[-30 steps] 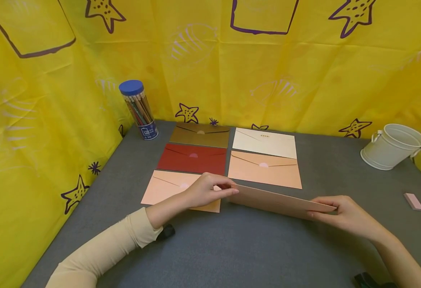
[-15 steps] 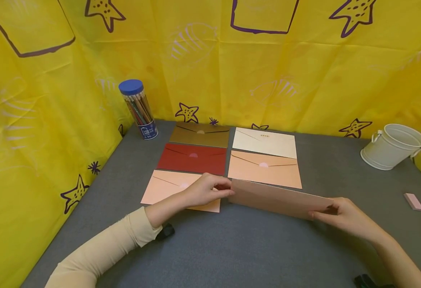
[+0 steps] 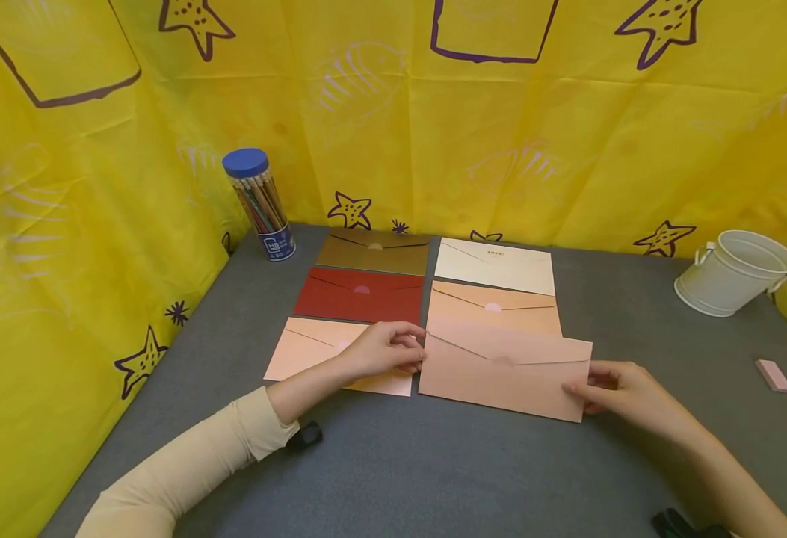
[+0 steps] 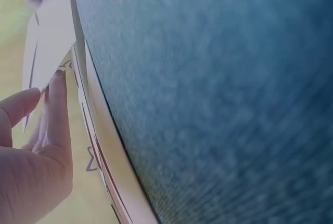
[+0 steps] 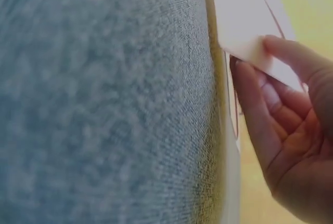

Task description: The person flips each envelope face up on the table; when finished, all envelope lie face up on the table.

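Observation:
A pale pink envelope (image 3: 494,388) is tilted up off the table, its flap side and round seal facing the head camera. My right hand (image 3: 628,392) pinches its right edge, thumb in front and fingers behind. At its left edge my left hand (image 3: 380,355) holds the side between thumb (image 4: 23,104) and fingers. Behind it lies a peach envelope (image 3: 528,317), its lower part covered. A light peach envelope (image 3: 306,351) lies partly under my left hand. Red (image 3: 359,299), gold-brown (image 3: 373,254) and cream (image 3: 501,265) envelopes lie flat farther back.
A blue-lidded tub of pencils (image 3: 258,205) stands at the back left. A white metal bucket (image 3: 723,280) is at the back right, with a small pink block (image 3: 773,376) nearer on the grey table (image 3: 393,478). Yellow patterned cloth (image 3: 393,134) hangs behind and at the left.
The envelope between my hands has tipped from nearly edge-on to showing its flap face, and its top edge has leaned back. My right hand has shifted slightly left. The other envelopes stay put.

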A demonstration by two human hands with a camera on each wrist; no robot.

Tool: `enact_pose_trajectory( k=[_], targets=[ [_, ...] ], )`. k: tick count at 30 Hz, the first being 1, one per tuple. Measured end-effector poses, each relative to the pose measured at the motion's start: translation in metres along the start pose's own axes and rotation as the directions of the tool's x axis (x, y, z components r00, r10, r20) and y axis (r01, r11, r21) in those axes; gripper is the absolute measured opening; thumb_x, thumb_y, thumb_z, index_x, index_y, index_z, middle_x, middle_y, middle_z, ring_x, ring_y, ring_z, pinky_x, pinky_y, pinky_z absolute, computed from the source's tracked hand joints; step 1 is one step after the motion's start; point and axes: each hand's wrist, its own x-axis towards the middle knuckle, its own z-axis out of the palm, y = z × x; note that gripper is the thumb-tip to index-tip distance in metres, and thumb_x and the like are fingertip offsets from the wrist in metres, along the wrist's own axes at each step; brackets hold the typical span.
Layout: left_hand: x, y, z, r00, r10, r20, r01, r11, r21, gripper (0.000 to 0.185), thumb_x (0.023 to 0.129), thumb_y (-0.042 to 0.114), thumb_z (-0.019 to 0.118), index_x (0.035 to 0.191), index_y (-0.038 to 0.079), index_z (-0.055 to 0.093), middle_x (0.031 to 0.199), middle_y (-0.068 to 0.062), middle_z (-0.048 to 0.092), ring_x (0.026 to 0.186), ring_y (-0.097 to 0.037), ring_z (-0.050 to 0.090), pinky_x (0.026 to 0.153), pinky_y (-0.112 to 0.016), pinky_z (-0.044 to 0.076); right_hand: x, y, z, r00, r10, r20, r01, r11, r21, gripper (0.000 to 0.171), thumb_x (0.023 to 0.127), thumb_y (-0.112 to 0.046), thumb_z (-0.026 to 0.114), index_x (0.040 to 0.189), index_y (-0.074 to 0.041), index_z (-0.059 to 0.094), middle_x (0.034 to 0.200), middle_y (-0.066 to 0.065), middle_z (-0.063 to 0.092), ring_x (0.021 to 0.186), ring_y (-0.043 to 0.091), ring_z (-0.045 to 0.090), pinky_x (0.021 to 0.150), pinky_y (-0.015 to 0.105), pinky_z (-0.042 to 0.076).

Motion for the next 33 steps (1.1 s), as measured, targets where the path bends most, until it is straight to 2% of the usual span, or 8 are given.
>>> enact_pose_trajectory(
  k=[4,10,16,22,33],
  targets=[
    [-0.002,-0.001,0.003,0.999,-0.043,-0.004,0.043,0.998,-0.043,0.042,0.091,0.012,0.069,0.13,0.0,0.057,0.096,-0.01,0.07,0.078,-0.019,0.069,0.072,-0.031,0.058,0.003,0.001,0.001,1.0,0.024,0.015,-0.023,0.999,-0.049,0.025,0.093,-0.028,0.068,0.091,-0.003,0.066,0.073,0.003,0.065,0.065,0.014,0.063,0.06,0.028,0.055],
    [-0.007,-0.001,0.007,0.999,-0.048,-0.007,0.048,0.999,-0.004,0.044,0.091,0.013,0.068,0.132,0.001,0.056,0.097,-0.009,0.068,0.08,-0.018,0.068,0.074,-0.029,0.057,0.006,-0.001,0.002,0.997,0.074,0.009,-0.073,0.992,-0.099,0.03,0.09,-0.034,0.07,0.082,-0.006,0.062,0.067,0.002,0.063,0.062,0.014,0.062,0.06,0.026,0.055],
    [-0.009,0.0,0.008,0.998,-0.062,-0.013,0.062,0.998,0.007,0.043,0.091,0.013,0.068,0.131,0.001,0.057,0.097,-0.008,0.068,0.082,-0.017,0.068,0.075,-0.028,0.057,0.007,-0.002,0.002,0.995,0.102,-0.018,-0.103,0.969,-0.223,0.033,0.088,-0.043,0.07,0.08,-0.012,0.062,0.062,-0.003,0.06,0.059,0.014,0.057,0.054,0.025,0.044],
    [-0.011,-0.001,0.008,0.998,-0.059,-0.01,0.059,0.998,0.023,0.042,0.091,0.013,0.068,0.13,-0.002,0.058,0.096,-0.007,0.069,0.082,-0.015,0.068,0.074,-0.027,0.057,0.008,-0.003,0.003,0.997,0.067,-0.048,-0.08,0.94,-0.331,0.036,0.086,-0.049,0.071,0.072,-0.017,0.059,0.054,-0.007,0.05,0.052,0.011,0.048,0.05,0.024,0.031],
    [-0.012,0.004,0.008,0.997,-0.081,-0.018,0.083,0.991,0.106,0.041,0.09,0.016,0.068,0.127,-0.001,0.061,0.093,-0.003,0.068,0.078,-0.011,0.067,0.073,-0.023,0.055,0.01,-0.005,0.007,0.998,-0.009,-0.059,-0.017,0.9,-0.436,0.04,0.085,-0.048,0.071,0.066,-0.019,0.052,0.055,-0.008,0.039,0.053,0.012,0.038,0.05,0.024,0.025]
  ],
)
